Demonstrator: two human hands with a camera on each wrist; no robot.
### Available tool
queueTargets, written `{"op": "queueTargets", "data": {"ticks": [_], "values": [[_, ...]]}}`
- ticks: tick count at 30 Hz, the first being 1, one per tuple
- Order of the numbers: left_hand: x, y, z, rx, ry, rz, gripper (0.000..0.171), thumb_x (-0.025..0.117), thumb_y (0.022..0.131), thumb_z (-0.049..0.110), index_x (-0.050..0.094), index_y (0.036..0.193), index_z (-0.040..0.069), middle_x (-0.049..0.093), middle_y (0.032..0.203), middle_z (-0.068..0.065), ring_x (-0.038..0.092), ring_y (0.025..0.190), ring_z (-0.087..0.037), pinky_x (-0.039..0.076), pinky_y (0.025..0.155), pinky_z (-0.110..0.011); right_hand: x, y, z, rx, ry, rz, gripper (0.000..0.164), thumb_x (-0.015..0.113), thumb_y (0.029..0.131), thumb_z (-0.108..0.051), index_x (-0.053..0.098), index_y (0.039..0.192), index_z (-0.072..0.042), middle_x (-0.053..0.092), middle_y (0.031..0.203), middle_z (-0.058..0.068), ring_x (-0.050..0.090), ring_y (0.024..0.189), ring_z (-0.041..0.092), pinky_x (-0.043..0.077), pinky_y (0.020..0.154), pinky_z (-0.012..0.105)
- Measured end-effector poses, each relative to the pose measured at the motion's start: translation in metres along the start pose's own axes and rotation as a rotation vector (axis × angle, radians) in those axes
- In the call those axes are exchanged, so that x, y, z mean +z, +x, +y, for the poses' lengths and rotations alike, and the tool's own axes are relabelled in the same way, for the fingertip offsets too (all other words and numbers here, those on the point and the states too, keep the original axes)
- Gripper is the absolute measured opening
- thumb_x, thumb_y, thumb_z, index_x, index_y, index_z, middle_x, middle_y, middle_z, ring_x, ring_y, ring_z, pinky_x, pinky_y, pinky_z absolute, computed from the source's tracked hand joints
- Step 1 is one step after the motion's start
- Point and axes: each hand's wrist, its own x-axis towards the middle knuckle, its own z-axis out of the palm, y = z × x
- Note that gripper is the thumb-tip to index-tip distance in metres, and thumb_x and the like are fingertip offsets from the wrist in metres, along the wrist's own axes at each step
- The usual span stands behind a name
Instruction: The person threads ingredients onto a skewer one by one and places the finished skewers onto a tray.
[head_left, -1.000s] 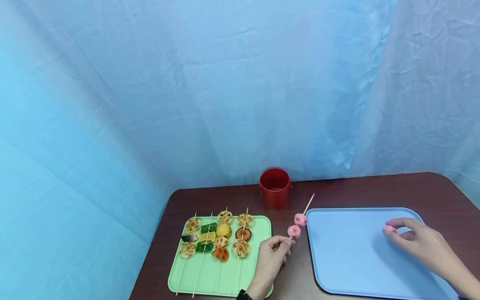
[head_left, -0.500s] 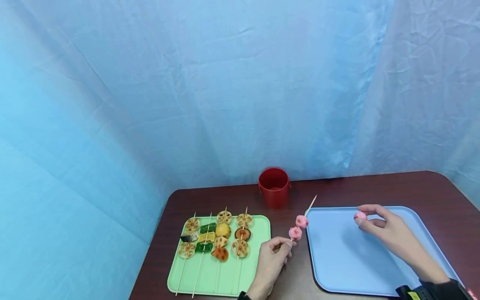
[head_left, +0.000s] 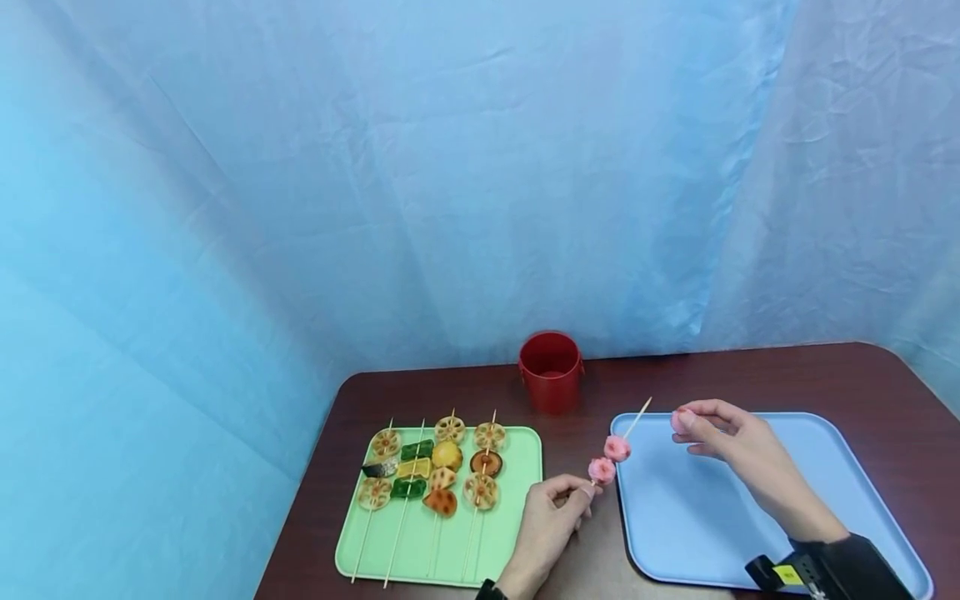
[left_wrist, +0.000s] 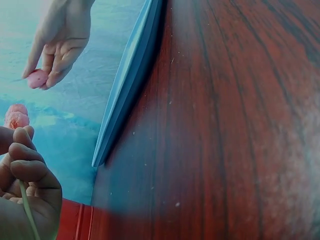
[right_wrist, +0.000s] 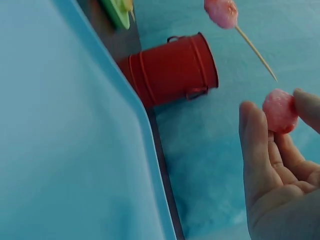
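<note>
Between the two trays, my left hand grips a thin wooden skewer just below two pink balls threaded on it. The skewer tilts up to the right, its bare pointed tip uppermost. My right hand, over the blue tray, pinches a loose pink ball between thumb and fingertips. In the right wrist view the skewer's tip is close to this ball, with a gap between them. The left wrist view shows the skewer's lower shaft running through my curled left fingers.
A green tray at the left bears several finished skewers with lotus slices and other pieces. The blue tray lies at the right. A red bucket stands at the back edge of the brown table.
My right hand has moved left across the blue tray with the pink ball, nearing the skewer's tip. My left hand and the skewer have shifted slightly right.
</note>
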Motion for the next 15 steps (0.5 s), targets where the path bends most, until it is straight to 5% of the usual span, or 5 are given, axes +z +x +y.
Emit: {"op": "queueTargets", "data": {"ticks": [6,15], "values": [[-0.003,-0.001,0.0,0.02,0.014,-0.027,0.016,0.069,0.094,0.013,0.078,0.092,0.0,0.06,0.064,0.006,0.047,0.053,-0.002,0.039,0.048,-0.016,0.004,0.006,-0.006,-0.039,0.092,0.026,0.066,0.056,0.103,-0.053,0.052,0.144,-0.001,0.067,0.127,0.012,0.069,0.104,0.01,0.057,0.086,0.023],[-0.007,-0.003,-0.001,0.031,0.023,-0.057,0.017,0.07,0.093,0.013,0.078,0.093,-0.002,0.06,0.065,0.006,0.047,0.052,-0.001,0.039,0.048,-0.016,0.013,0.013,-0.016,-0.106,0.323,0.05,0.048,0.062,0.103,-0.039,0.058,0.131,0.0,0.072,0.111,-0.001,0.072,0.101,0.009,0.057,0.084,0.021]]}}
